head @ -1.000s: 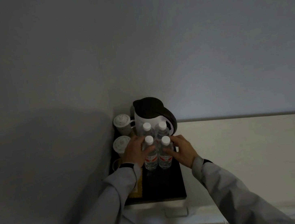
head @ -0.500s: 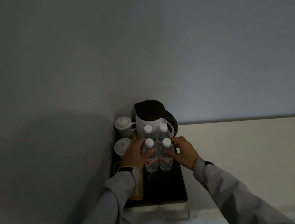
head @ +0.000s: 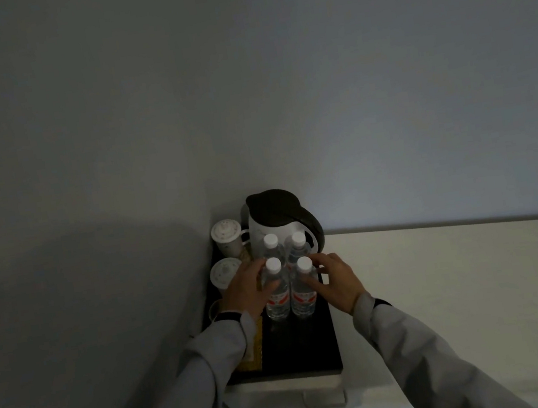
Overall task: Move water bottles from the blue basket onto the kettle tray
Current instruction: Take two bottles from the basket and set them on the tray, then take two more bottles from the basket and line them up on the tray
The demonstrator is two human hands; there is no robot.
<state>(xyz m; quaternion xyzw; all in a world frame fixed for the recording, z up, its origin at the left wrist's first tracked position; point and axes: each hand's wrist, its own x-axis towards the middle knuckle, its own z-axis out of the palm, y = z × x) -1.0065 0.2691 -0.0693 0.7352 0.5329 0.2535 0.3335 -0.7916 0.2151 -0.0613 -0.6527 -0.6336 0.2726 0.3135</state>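
Observation:
Several clear water bottles with white caps and red labels stand upright in a tight square on the black kettle tray [head: 301,344], just in front of the white kettle [head: 278,233] with its dark lid. My left hand [head: 244,293] wraps the front left bottle [head: 277,303] from the left, thumb across its front. From the right, my right hand [head: 337,284] holds the front right bottle [head: 304,302], fingers spread at its shoulder. The two back bottles [head: 270,241] touch the kettle. The blue basket is out of view.
Two lidded white cups [head: 226,235] stand on the tray's left side against the wall corner. A yellow item [head: 251,355] lies under my left sleeve. The white counter [head: 444,283] stretches to the right. A drawer handle [head: 324,400] sits below the tray's front edge.
Both hands stay on the front two bottles, almost unmoved. The view has tilted up a little, so the tray sits lower in frame.

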